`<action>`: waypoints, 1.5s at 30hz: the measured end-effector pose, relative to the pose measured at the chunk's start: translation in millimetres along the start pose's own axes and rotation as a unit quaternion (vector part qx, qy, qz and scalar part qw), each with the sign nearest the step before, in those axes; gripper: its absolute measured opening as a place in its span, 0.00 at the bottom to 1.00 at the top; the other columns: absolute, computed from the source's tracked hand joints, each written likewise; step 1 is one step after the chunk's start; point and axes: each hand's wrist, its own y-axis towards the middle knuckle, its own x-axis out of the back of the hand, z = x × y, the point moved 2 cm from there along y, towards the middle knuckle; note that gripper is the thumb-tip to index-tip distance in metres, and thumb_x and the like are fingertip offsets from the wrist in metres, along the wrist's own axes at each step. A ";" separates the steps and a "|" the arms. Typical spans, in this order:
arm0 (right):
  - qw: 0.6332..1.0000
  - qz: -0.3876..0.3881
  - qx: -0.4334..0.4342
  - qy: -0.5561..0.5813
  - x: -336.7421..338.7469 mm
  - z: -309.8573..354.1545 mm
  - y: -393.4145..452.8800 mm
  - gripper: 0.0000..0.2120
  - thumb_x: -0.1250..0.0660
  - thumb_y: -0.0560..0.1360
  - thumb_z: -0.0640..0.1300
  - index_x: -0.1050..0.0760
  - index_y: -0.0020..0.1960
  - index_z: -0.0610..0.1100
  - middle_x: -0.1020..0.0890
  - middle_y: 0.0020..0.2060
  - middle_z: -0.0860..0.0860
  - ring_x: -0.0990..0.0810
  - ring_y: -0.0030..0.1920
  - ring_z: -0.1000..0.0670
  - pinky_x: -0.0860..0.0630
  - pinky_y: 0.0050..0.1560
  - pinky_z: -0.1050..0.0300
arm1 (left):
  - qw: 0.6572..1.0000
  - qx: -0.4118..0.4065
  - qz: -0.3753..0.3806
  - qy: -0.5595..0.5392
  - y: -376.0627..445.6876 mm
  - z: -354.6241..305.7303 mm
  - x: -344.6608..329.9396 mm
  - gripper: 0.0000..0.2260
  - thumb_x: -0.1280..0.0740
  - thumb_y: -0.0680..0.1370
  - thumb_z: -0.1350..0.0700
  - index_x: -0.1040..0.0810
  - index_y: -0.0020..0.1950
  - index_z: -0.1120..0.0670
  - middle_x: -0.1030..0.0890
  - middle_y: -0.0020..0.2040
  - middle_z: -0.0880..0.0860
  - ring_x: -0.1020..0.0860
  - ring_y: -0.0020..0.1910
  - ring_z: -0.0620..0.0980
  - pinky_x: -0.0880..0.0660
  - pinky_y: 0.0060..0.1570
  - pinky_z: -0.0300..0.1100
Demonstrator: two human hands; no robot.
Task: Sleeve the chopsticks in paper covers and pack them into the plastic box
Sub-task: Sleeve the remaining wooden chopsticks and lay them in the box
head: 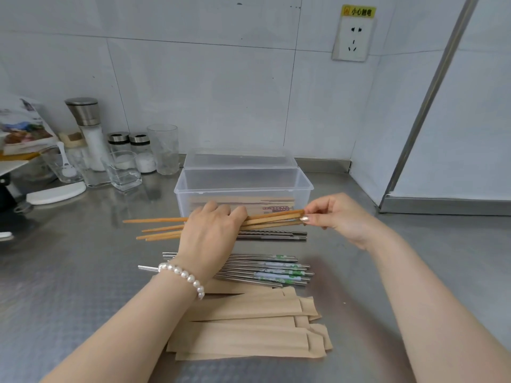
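Note:
Several wooden chopsticks (160, 229) lie across the steel counter in front of the clear plastic box (193, 189). My left hand (210, 233) curls over their middle and grips them. My right hand (331, 217) pinches their right ends between thumb and fingers. Inside the box lie some sleeved chopsticks (249, 201). Dark metal chopsticks (273, 235) rest just behind my left hand. Several steel chopsticks with green-patterned ends (271, 269) lie nearer to me. A stack of brown paper covers (249, 333) sits at the counter's near edge.
The box's lid (237, 157) stands open behind it. At the back left are a salt grinder (88, 128), small spice jars (138, 150), glasses (164, 147) and a white scoop (55, 193). A wall socket (352, 40) is above, and a steel-framed panel (428, 106) stands at right.

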 end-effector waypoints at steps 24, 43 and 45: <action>0.928 0.050 -0.014 0.369 -25.0 11.0 -4.4 0.22 0.37 0.71 0.54 0.43 0.27 0.44 0.41 0.17 0.51 0.46 0.17 0.54 0.48 0.21 0.65 | 0.859 0.079 -0.096 -0.496 104.0 -50.9 107.9 0.29 0.34 0.73 0.50 0.41 0.71 0.53 0.32 0.67 0.52 0.35 0.67 0.49 0.37 0.64 0.45; 0.956 0.012 0.009 0.292 -32.4 1.8 -4.0 0.18 0.33 0.71 0.33 0.31 0.25 0.45 0.32 0.18 0.49 0.35 0.21 0.51 0.35 0.25 0.60 | 0.593 0.086 0.154 -0.785 96.3 -68.4 57.9 0.08 0.37 0.74 0.69 0.23 0.50 0.61 0.17 0.43 0.56 0.19 0.49 0.55 0.22 0.52 0.46; 0.962 0.006 0.018 0.274 -33.9 2.6 -3.9 0.15 0.31 0.71 0.35 0.30 0.29 0.43 0.32 0.19 0.49 0.34 0.21 0.51 0.34 0.25 0.59 | 0.592 0.098 0.164 -0.783 91.3 -67.1 53.3 0.09 0.37 0.74 0.69 0.23 0.52 0.62 0.17 0.46 0.58 0.19 0.51 0.56 0.22 0.53 0.47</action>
